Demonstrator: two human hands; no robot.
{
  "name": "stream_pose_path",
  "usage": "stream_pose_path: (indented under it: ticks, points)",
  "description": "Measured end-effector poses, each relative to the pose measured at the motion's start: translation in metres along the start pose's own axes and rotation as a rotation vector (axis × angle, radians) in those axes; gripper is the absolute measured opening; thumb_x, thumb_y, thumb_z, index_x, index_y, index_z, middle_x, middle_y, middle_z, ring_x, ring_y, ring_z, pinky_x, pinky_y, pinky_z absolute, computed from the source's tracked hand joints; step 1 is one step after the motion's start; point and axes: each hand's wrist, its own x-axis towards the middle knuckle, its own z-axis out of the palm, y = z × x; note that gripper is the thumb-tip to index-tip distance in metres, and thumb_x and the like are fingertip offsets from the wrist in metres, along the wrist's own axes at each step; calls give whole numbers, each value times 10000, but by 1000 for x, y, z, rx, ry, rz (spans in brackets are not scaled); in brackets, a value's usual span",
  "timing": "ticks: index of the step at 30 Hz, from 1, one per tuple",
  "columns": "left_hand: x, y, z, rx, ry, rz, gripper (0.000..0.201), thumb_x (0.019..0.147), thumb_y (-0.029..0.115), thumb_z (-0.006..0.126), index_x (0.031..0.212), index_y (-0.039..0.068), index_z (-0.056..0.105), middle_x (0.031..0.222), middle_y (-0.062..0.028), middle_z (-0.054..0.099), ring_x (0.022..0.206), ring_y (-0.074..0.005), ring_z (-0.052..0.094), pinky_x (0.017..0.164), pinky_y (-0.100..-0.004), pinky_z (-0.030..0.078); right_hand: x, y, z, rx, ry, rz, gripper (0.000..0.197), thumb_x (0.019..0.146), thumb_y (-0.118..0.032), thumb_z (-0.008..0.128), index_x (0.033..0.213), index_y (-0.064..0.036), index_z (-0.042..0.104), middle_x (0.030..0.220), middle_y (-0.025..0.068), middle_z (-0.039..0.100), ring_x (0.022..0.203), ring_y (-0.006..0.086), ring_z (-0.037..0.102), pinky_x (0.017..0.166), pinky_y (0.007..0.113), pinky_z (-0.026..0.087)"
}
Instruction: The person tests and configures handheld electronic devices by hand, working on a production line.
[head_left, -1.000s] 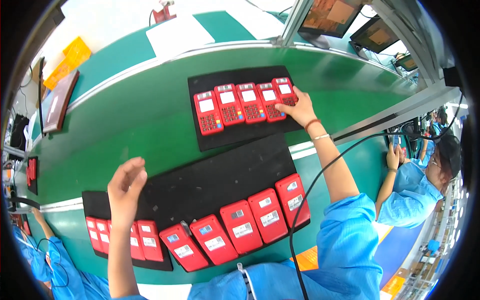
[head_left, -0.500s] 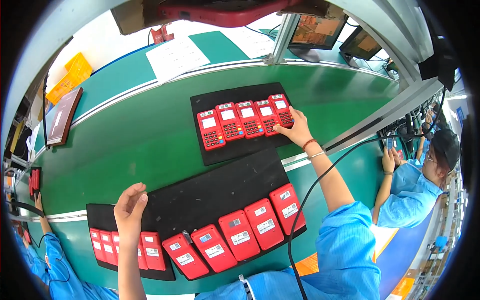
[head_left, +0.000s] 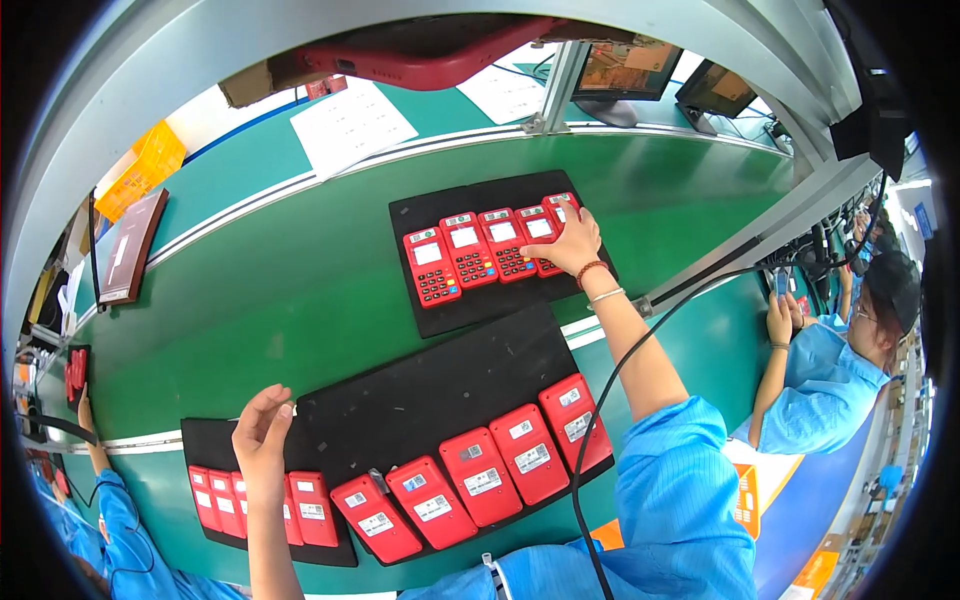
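The person's right hand (head_left: 572, 243) reaches out to the far black tray (head_left: 470, 310), which lies on the green tabletop (head_left: 290, 280) at about 12 o'clock from the person. Its grip is loosely curled, fingers bent down onto the rightmost of the red keypad terminals (head_left: 470, 252) that sit face up in a row across that tray; whether the fingers actually clasp a unit or only press on it cannot be told. A red bead bracelet (head_left: 590, 270) and a thin white band circle the wrist, and the forearm runs back into a blue sleeve (head_left: 670, 480). The left hand (head_left: 262, 438) hovers at about 9 o'clock, its grip half open and holding nothing, fingertips at the near-left corner of the large near black tray (head_left: 430, 390), where that tray overlaps a smaller black tray (head_left: 200, 440) to its left. Red terminals lying face down with white labels (head_left: 480, 475) line the near edge of the large tray, and more stand in the smaller one. At 3 o'clock another person in blue (head_left: 820, 390) sits holding a small device. A dark cable (head_left: 640, 345) crosses the right forearm.
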Motion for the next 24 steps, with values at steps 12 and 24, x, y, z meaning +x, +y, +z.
stream_pose_path:
  ticks: [12,24]
  points:
    - [-2,-5,-16,37,87,-53,276,933,58,619,1198,-20,614,1130,-118,666,1075,-168,622,975,-294,482,2,0,-11,-127,-165,9,1408,389,-574,921,1547,-214,206,1567,305,94,1471,431,100,1178,535,125]
    - [-12,-12,-24,24,100,-63,281,934,42,606,1204,-34,603,1126,-116,661,1062,-172,624,974,-304,490,2,18,-3,-52,-44,-22,1330,442,-705,849,1530,-203,271,1562,311,126,1466,440,113,1173,556,108]
